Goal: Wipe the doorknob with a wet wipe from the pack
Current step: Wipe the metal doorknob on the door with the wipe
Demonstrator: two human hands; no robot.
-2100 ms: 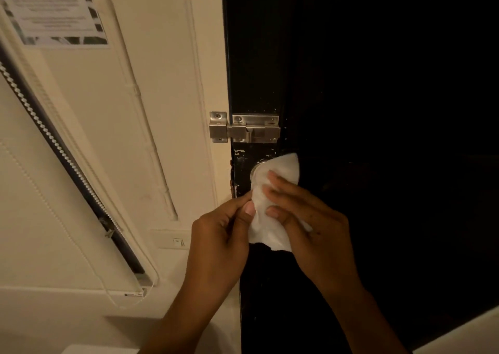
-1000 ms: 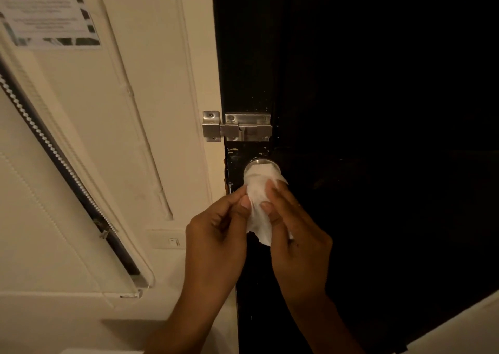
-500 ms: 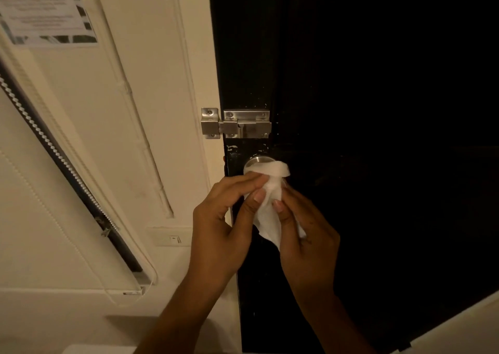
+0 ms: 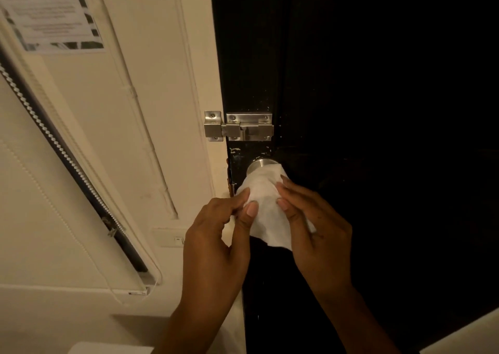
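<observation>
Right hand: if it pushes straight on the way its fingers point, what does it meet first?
The right hand already pinches the wet wipe; straight ahead it would likely press that against the doorknob, though depth is unclear.

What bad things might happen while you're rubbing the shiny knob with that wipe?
1. The wet wipe is only pinched by fingertips of the left hand and right hand, so it might slip off the doorknob.
2. The knob's back rim is uncovered and may get missed.
3. Knuckles could bump the metal latch just above.
</observation>
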